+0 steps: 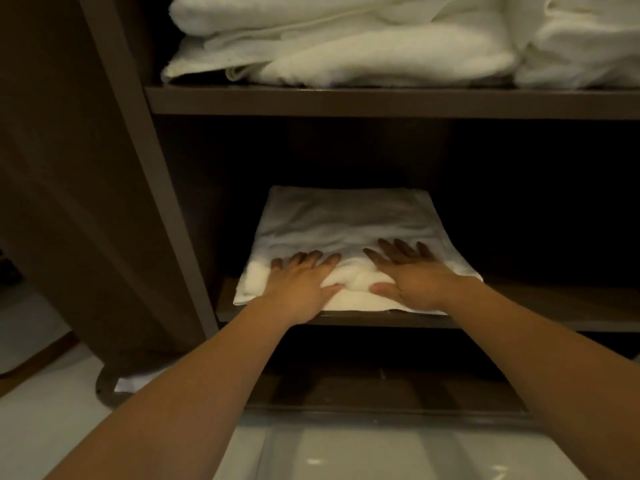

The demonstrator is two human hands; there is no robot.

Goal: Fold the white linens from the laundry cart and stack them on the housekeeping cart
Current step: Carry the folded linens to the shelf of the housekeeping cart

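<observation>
A folded white linen [346, 220] lies flat on the middle shelf [554, 311] of the dark brown housekeeping cart. My left hand [301, 280] presses on its near left part with fingers spread and straight. Beside it, my right hand [408, 273] lies flat on the near right part, fingers pointing into the shelf. A small ridge of cloth bunches up between my two thumbs. The linen's front edge reaches the shelf's front lip.
Thick folded white towels [346, 46] fill the upper shelf [381, 102]. The cart's left side panel [145, 168] stands close to my left arm. A dark fabric bag [69, 202] hangs at the left. Below is the bottom shelf [381, 393] and a pale floor [52, 427].
</observation>
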